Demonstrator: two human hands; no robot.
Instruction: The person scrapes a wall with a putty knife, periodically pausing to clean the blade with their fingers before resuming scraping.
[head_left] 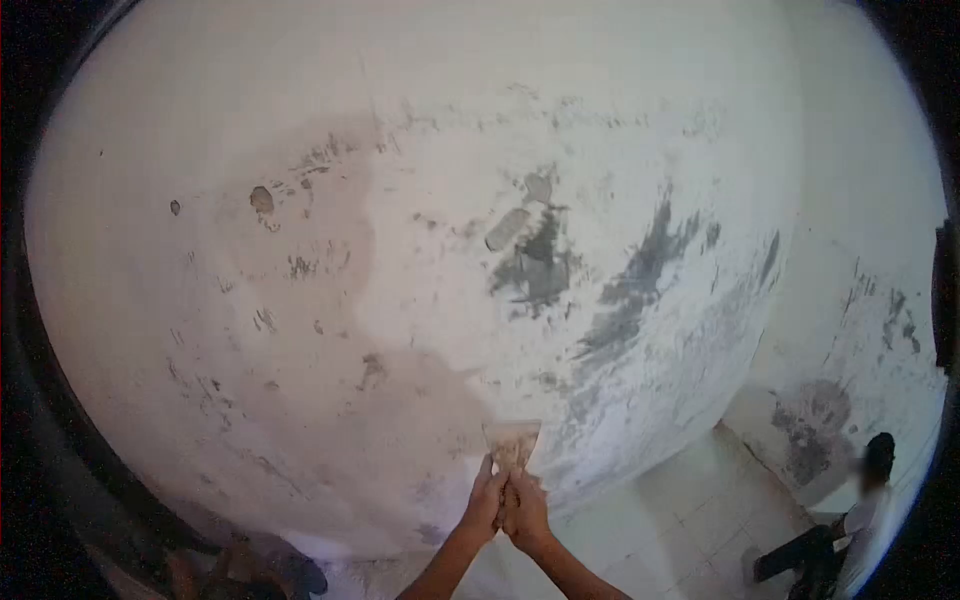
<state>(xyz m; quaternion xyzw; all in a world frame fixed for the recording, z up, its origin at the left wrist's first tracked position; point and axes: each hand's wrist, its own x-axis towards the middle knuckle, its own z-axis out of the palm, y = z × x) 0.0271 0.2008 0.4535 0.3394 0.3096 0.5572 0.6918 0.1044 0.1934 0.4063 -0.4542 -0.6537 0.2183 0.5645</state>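
Observation:
A wide putty knife (514,441) with a stained, flared blade is in front of me, blade up, its edge overlapping the lower part of the wall (420,300). My left hand (486,503) is closed round the handle from the left, thumb and fingers pointing up toward the blade. Round the same handle from the right, my right hand (526,512) is closed too, pressed against the left. The fingers hide most of the handle. Around the blade the wall is patchy, with pinkish plaster to the left and white, grey-streaked plaster to the right.
At the far right a person (860,520) sits low near the side wall (850,330), which has dark stains. Pale floor tiles (660,520) run along the wall's base. In the dim lower left corner, part of another person (235,572) shows.

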